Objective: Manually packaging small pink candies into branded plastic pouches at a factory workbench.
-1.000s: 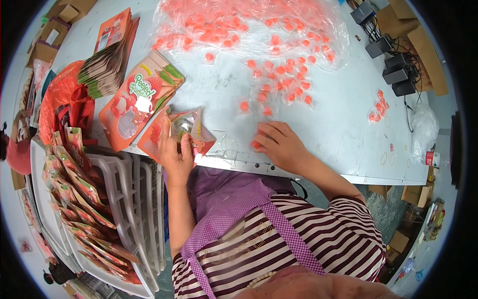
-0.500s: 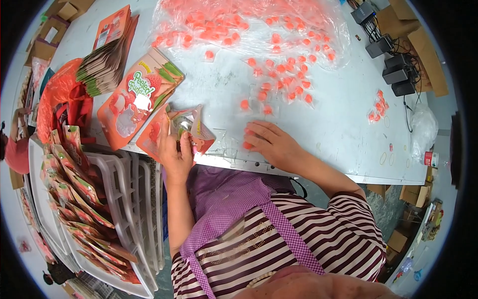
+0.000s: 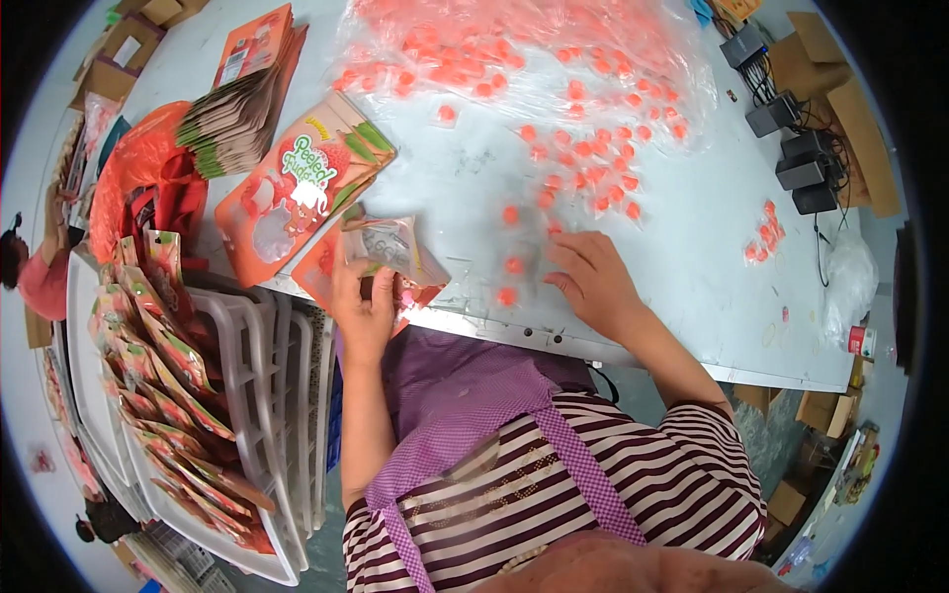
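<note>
Head view: left of centre, the left hand grips an open pouch at the near edge of the tabletop. At centre, the right hand is spread, fingers parted, beside small wrapped red candies; whether its fingertips touch the blurred one there cannot be told. More candies lie upper centre, on and under a clear sheet. Flat pouches lie upper left.

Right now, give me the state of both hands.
Left hand: closed, holding an opened pouch.
Right hand: open, near the red balls; whether it touches one cannot be told.
</note>
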A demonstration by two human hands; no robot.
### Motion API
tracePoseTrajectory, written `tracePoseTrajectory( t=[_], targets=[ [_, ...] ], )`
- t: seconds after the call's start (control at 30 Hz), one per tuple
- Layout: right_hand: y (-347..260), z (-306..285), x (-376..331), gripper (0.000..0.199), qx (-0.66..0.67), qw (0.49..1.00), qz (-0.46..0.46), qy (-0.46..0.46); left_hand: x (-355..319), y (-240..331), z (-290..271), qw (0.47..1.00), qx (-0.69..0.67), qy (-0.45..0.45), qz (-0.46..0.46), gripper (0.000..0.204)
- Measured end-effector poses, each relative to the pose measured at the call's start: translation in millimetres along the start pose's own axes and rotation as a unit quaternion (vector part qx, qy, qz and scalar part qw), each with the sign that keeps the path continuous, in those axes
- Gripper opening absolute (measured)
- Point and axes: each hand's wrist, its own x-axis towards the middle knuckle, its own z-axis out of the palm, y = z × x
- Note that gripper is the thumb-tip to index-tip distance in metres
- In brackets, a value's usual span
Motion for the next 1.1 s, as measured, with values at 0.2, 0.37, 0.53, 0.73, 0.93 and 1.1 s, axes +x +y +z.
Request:
tracePoseTrajectory(
  t=[0.2,0.37,0.53,0.73,0.93,1.1],
  targets=[
    [3.0,14.5,-6.8,0.031,0.012,1.000,-0.006,0.025,2.8,11.1,-5.7,0.993,-0.076,-0.027,-0.081,0.013],
    [2.1,15.1,-8.3,0.028,0.030,0.999,0.003,0.043,-1.4,-3.4,-2.5,0.994,-0.092,-0.017,-0.054,0.013],
    [3.3,16.3,-8.0,0.026,0.037,0.998,0.005,0.056,-2.5,-5.6,-2.7,0.996,-0.070,-0.008,-0.050,0.013],
    [2.6,16.9,-7.1,0.024,0.040,0.997,0.003,0.066,0.1,10.3,-5.2,0.991,-0.096,-0.025,-0.095,0.012],
    [6.1,15.7,-9.3,0.022,0.063,0.994,0.034,0.086,-0.4,-3.7,-2.6,0.999,-0.046,0.005,0.025,0.014],
    [10.2,12.0,-8.9,0.025,0.096,0.981,0.125,0.112,2.5,4.3,-4.3,0.997,-0.071,-0.020,-0.020,0.016]
  ],
)
